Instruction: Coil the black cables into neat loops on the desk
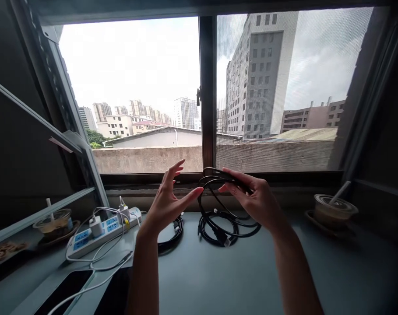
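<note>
My right hand (251, 192) grips loops of a black cable (217, 180) between thumb and fingers, above the blue-grey table. The loops hang down and to the left. My left hand (169, 199) is raised to the left of them, thumb and fingers spread apart, its thumb tip close to the loops' left side. Below the held loops, a coiled black cable (202, 227) with visible plugs lies on the table. Another black coil (175, 238) rests partly behind my left wrist.
On the left are a white power strip (111, 225) with chargers and white cables, a phone (65, 293) and a drink cup (56, 223). Another cup (335, 210) stands on the right. A window (208, 96) rises behind the table (238, 280).
</note>
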`<action>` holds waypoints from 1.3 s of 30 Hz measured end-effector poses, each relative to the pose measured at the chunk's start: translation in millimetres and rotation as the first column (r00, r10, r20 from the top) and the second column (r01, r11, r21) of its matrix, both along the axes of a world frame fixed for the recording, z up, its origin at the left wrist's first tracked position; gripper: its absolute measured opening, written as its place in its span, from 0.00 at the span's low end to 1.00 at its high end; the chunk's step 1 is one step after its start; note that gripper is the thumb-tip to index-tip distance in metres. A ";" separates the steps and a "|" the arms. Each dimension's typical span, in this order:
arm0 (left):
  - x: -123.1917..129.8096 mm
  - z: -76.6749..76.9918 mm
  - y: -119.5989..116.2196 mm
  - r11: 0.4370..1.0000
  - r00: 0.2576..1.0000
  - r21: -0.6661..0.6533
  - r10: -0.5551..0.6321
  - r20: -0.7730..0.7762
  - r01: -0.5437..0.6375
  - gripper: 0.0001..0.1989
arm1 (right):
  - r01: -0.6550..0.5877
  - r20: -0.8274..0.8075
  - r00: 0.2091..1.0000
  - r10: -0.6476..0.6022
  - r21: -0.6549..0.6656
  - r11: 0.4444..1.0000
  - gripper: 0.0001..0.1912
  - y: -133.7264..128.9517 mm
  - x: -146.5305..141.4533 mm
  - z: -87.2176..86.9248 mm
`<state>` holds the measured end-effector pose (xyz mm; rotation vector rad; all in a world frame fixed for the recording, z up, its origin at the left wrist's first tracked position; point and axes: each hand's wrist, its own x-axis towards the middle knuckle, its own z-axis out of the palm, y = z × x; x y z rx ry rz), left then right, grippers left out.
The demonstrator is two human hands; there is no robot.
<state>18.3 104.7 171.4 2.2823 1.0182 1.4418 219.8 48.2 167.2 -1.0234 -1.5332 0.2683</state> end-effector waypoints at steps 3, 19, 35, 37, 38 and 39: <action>24.2 -9.8 15.2 0.967 0.971 -0.089 -0.233 0.054 0.237 0.32 | 0.068 0.097 0.992 -0.077 0.094 0.993 0.16 2.3 -0.8 -1.3; 45.9 -21.9 30.8 0.773 0.657 -0.381 -0.061 0.751 0.508 0.25 | 0.060 -0.365 0.926 -0.097 -0.111 0.992 0.19 59.5 -3.3 -34.0; 81.0 -80.5 58.4 0.210 0.882 -0.888 -0.341 0.326 0.410 0.25 | 0.199 -0.239 0.953 -0.186 0.034 0.979 0.21 21.7 -23.3 -14.7; 87.0 -79.1 53.6 -0.019 0.773 -0.921 -0.538 0.337 0.389 0.33 | 0.133 -0.179 0.976 -0.122 0.053 0.990 0.22 17.7 -25.0 -14.8; 88.9 -78.6 52.0 -0.125 0.689 -0.915 -0.621 0.374 0.383 0.35 | 0.091 -0.191 0.979 -0.078 0.058 0.994 0.22 17.5 -24.9 -15.0; 90.0 -78.5 50.9 -0.200 0.607 -0.895 -0.674 0.420 0.398 0.36 | 0.053 -0.227 0.973 -0.038 0.063 0.997 0.22 18.6 -23.7 -15.2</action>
